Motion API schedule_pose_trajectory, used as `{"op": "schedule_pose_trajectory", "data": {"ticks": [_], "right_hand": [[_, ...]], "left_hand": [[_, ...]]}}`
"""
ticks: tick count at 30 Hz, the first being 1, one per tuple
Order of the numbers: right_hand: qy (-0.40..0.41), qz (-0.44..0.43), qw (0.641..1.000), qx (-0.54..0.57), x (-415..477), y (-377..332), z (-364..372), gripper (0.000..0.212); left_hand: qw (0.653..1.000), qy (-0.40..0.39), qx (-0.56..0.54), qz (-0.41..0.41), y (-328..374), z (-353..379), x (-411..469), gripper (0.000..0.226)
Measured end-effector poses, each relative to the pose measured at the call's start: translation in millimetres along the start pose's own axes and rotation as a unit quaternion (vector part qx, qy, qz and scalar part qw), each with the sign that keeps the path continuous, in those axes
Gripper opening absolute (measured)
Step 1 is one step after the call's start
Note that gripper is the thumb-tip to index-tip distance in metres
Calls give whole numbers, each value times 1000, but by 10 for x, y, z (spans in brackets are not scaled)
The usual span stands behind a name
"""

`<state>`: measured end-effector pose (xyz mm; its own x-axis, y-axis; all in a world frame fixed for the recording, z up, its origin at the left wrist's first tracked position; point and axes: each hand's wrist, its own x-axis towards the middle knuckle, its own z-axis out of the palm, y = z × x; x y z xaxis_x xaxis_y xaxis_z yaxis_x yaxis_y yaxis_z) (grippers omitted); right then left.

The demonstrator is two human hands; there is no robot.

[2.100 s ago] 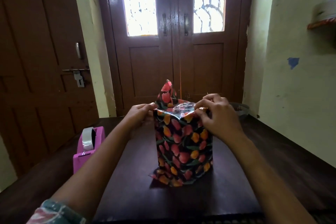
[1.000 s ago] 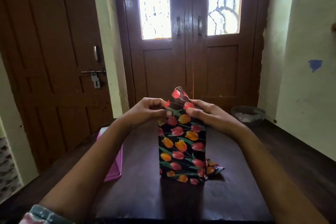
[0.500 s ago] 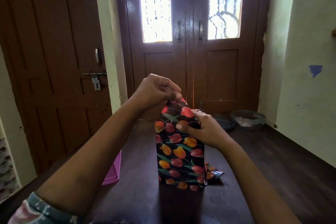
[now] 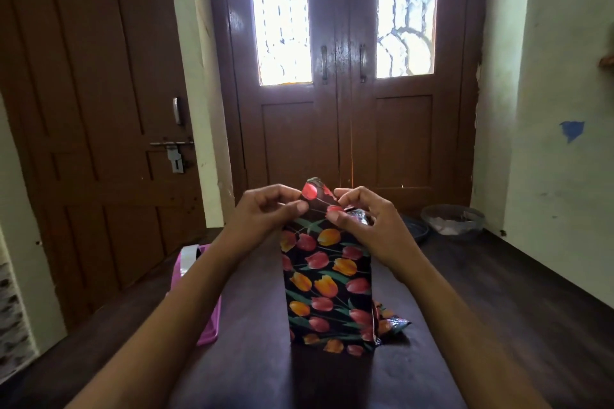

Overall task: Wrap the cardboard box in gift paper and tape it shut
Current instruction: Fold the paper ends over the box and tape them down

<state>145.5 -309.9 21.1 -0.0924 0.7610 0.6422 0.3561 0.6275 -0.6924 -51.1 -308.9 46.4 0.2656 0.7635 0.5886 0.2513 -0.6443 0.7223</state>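
Box (image 4: 327, 279) upright | left hand (image 4: 265, 212), right hand (image 4: 368, 226) pinch 12-o'clock paper flap (image 4: 314, 194) | risk: releasing may unfold it (tape dispenser (image 4: 187, 264) at 9 o'clock)

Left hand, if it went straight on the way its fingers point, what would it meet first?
The raised gift paper flap that the left hand pinches; just past it, the right hand, though depth is unclear.

wrapped box (image 4: 327, 282) on table (image 4: 498, 325), tape dispenser (image 4: 196, 276) left of it, doors (image 4: 339, 76) behind
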Motion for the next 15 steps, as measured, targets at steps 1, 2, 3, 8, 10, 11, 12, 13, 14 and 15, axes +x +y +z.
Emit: {"op": "schedule_pose_trajectory", "data": {"ticks": [1,2,3,8,10,11,12,13,14,15], "right_hand": [[27,-8,1000,-3,-6,-37,30,26],[49,-13,999,-5,-10,-77,51,27],[66,-19,998,-4,-13,-120,65,24],[62,-32,997,-12,5,-267,53,12],[47,-26,999,6,6,-290,67,15],[42,-16,999,31,2,-295,77,15],[40,-1,997,61,-7,-301,88,15],[43,9,996,81,-7,-296,98,16],[53,15,994,89,-4,-291,108,16],[70,14,994,83,3,-274,114,16]], "left_hand": [[1000,-3,-19,-2,-4,19,-16,7],[1000,-2,-30,-3,-3,31,-16,8],[999,-1,-34,-4,6,40,-8,9],[999,10,-48,-3,10,56,-8,12],[998,22,-63,5,12,72,-19,13],[997,25,-76,5,14,82,-22,15],[996,27,-90,3,12,92,-22,16],[995,27,-98,1,12,105,-22,17],[995,28,-97,-1,14,118,-20,18],[996,30,-87,-1,22,133,-15,19]]}}
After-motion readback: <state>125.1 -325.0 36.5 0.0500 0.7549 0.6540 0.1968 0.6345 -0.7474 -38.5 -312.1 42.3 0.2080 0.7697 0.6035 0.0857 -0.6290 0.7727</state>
